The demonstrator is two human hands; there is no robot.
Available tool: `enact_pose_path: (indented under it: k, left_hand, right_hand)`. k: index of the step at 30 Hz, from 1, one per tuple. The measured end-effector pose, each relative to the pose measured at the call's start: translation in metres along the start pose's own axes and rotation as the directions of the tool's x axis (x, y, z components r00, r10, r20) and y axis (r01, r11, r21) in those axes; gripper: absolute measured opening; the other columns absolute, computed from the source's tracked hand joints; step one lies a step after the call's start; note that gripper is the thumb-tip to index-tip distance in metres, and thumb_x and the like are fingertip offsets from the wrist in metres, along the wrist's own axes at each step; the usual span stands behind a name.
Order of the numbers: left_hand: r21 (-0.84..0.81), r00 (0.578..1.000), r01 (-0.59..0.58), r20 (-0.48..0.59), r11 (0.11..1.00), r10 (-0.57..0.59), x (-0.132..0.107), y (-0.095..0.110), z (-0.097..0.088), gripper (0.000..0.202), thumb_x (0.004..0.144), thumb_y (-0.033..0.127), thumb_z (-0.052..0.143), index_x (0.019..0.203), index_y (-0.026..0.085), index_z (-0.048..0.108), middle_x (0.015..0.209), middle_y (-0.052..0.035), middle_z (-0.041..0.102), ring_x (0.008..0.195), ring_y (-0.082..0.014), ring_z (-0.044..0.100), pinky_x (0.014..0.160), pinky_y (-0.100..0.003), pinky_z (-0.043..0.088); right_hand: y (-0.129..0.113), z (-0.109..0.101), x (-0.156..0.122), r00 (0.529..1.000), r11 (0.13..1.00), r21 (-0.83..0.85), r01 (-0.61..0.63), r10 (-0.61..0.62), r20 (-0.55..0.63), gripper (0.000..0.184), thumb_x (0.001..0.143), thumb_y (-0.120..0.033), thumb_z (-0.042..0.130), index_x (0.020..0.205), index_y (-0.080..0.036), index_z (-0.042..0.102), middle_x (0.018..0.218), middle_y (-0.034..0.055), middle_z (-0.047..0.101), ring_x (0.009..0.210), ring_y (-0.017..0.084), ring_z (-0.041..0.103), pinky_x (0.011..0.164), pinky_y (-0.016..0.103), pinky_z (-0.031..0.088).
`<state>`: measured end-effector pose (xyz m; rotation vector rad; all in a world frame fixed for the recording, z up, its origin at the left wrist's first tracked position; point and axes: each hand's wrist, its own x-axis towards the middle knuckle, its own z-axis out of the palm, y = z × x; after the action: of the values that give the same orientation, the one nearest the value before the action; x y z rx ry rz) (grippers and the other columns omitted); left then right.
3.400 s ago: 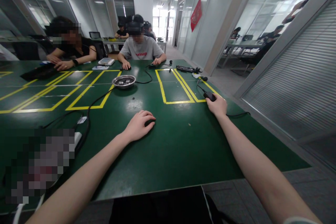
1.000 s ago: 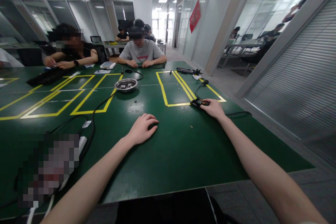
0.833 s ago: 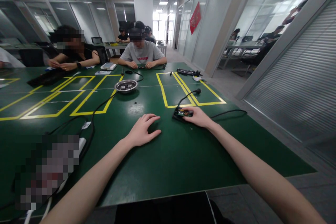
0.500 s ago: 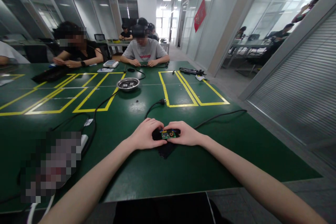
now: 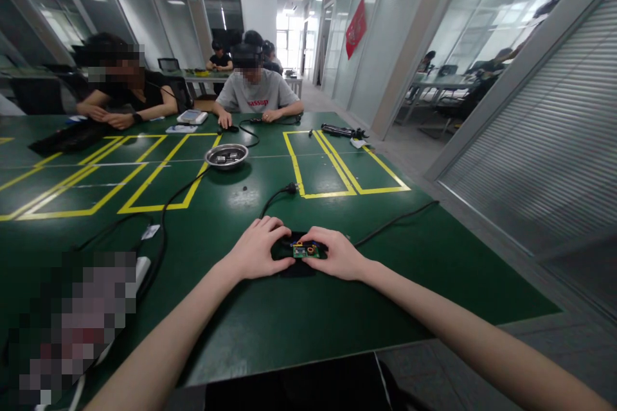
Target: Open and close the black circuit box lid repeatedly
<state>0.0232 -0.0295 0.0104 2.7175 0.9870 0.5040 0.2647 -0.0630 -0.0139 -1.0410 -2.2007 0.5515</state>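
Note:
A small black power adapter (image 5: 299,250) lies open on the green table (image 5: 299,314), its green circuit board facing up. My left hand (image 5: 258,248) grips its left end with curled fingers. My right hand (image 5: 337,253) grips its right end the same way. A black cable (image 5: 393,221) runs from the adapter towards the table's right edge, and a second cable ends in a plug (image 5: 290,188) just beyond my hands.
A metal bowl (image 5: 226,155) with small parts sits further back beside yellow tape rectangles (image 5: 332,170). A white power strip (image 5: 143,266) and black cords lie at left. Two people sit across the table with their hands on it. A black tool (image 5: 340,131) lies at far right.
My right hand dragged the adapter from the yellow rectangle at far right to the spot in front of me. My left hand has closed on it too. The camera tilted slightly.

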Motion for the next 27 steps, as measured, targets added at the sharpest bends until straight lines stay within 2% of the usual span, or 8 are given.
enact_pose_path:
  k: [4,9,12,15,18,21,23,27]
  left_hand:
    - [0.009,1.0,-0.001,-0.009,1.0,0.001,0.0,0.001,0.002,0.046,0.078,0.048,0.077,0.115,0.023,0.066,0.115,-0.0095,0.064,0.106,-0.0294,0.059,0.093,-0.043,0.047]
    - [0.015,1.0,0.023,0.018,1.0,-0.024,-0.001,-0.002,-0.001,0.05,0.078,0.051,0.077,0.116,0.021,0.067,0.113,-0.0099,0.064,0.104,-0.0299,0.06,0.091,-0.044,0.049]
    - [-0.042,1.0,0.023,-0.007,0.999,-0.024,-0.003,-0.009,-0.004,0.054,0.08,0.055,0.075,0.123,0.023,0.067,0.113,-0.0095,0.063,0.103,-0.0287,0.062,0.091,-0.043,0.05]
    - [-0.114,0.998,0.048,-0.027,0.992,-0.052,-0.005,-0.014,-0.006,0.046,0.089,0.053,0.066,0.125,0.024,0.068,0.107,-0.0075,0.065,0.093,-0.0238,0.065,0.085,-0.037,0.051]
    - [-0.146,0.997,0.072,-0.025,0.987,-0.077,-0.005,-0.015,-0.007,0.032,0.093,0.048,0.06,0.108,0.022,0.072,0.09,-0.0037,0.067,0.08,-0.0197,0.065,0.076,-0.032,0.05]
    - [-0.167,0.996,0.081,-0.02,0.983,-0.086,-0.004,-0.013,-0.006,0.024,0.092,0.043,0.059,0.088,0.021,0.069,0.08,-0.0015,0.067,0.072,-0.017,0.062,0.066,-0.028,0.046]
    - [-0.171,0.996,0.082,-0.02,0.982,-0.087,-0.004,-0.012,-0.005,0.022,0.091,0.039,0.058,0.082,0.02,0.066,0.077,-0.0009,0.066,0.068,-0.0158,0.06,0.062,-0.026,0.043]
    - [-0.148,0.997,0.077,-0.018,0.986,-0.081,-0.003,-0.01,-0.002,0.019,0.091,0.033,0.055,0.08,0.021,0.065,0.077,-0.0008,0.067,0.068,-0.0154,0.061,0.062,-0.026,0.043]
  right_hand:
    - [-0.005,0.002,-0.001,0.999,0.998,0.059,0.032,-0.031,-0.024,0.023,0.08,-0.022,0.076,0.102,-0.022,0.072,0.111,0.0077,0.069,0.096,0.022,0.07,0.088,0.035,0.056]
    - [-0.003,0.003,0.012,0.999,0.996,0.079,0.047,-0.047,-0.001,0.022,0.079,-0.022,0.076,0.101,-0.021,0.074,0.111,0.0074,0.069,0.097,0.021,0.07,0.09,0.035,0.056]
    - [0.002,0.004,0.019,0.998,0.995,0.085,0.051,-0.052,0.017,0.023,0.079,-0.022,0.077,0.102,-0.02,0.075,0.109,0.0074,0.071,0.097,0.022,0.071,0.09,0.035,0.056]
    - [0.007,0.004,0.019,0.999,0.993,0.11,0.034,-0.037,0.02,0.032,0.077,-0.025,0.08,0.109,-0.02,0.074,0.107,0.0067,0.073,0.096,0.022,0.071,0.088,0.034,0.056]
    - [0.007,0.003,0.017,1.0,0.997,0.074,0.009,-0.009,0.011,0.045,0.075,-0.024,0.082,0.118,-0.021,0.071,0.106,0.0061,0.073,0.096,0.022,0.071,0.087,0.034,0.056]
    - [0.003,0.0,0.014,0.999,0.999,0.032,-0.004,0.003,0.036,0.046,0.075,-0.02,0.078,0.12,-0.023,0.07,0.106,0.0051,0.072,0.091,0.021,0.07,0.078,0.03,0.057]
    - [0.001,-0.002,0.013,0.998,1.0,0.014,0.0,-0.001,0.06,0.048,0.074,-0.016,0.074,0.121,-0.024,0.069,0.109,0.0049,0.071,0.09,0.02,0.07,0.077,0.029,0.056]
    - [-0.001,-0.005,0.012,0.997,1.0,-0.006,0.019,-0.018,0.076,0.056,0.072,-0.015,0.072,0.126,-0.024,0.067,0.118,0.007,0.068,0.102,0.024,0.068,0.091,0.036,0.056]
